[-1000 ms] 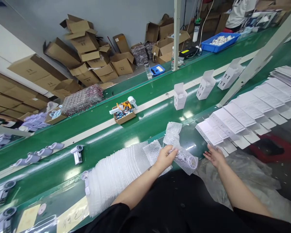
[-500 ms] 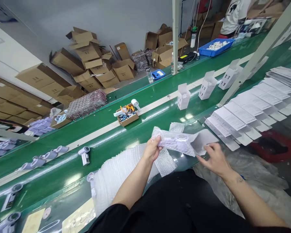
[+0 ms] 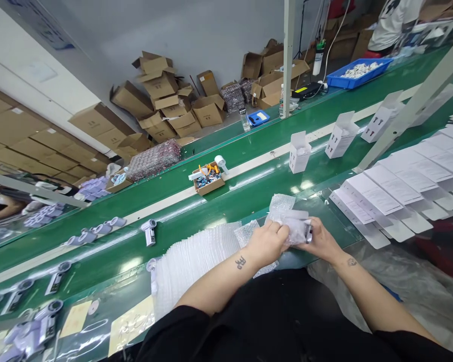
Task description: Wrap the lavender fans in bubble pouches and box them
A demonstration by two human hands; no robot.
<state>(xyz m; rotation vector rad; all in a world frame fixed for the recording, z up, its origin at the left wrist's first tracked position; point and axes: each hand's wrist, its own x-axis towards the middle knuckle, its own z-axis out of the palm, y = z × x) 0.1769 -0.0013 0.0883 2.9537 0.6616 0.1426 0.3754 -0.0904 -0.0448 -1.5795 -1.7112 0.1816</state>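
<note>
Just in front of my body, a bubble-wrapped handheld fan (image 3: pixel 295 232) is at a small white box (image 3: pixel 308 232). My left hand (image 3: pixel 269 240) has its fingers curled on the bubble wrap from the left. Around the right side of the box, my right hand (image 3: pixel 322 242) is closed. How far the fan sits inside the box is hidden by the hands and wrap. Loose bubble-wrap bags (image 3: pixel 283 202) lie just behind and beside my hands. Left of them spreads a long row of bubble-wrap bags (image 3: pixel 196 259), with a lilac fan (image 3: pixel 151 274) at its far end.
Overlapping flat white boxes (image 3: pixel 388 188) lie at the right. Open white boxes (image 3: pixel 300 153) stand on the green belt (image 3: pixel 249 193), beside a metal post (image 3: pixel 415 110). Lilac fans (image 3: pixel 58 276) lie leftward; a small carton (image 3: pixel 210 186) holds parts. Co-workers appear at both far sides.
The wrapped fan and box have come together and turned more upright between my hands. My left hand moved right onto the wrap; my right hand closed around the box. The view shifted left.
</note>
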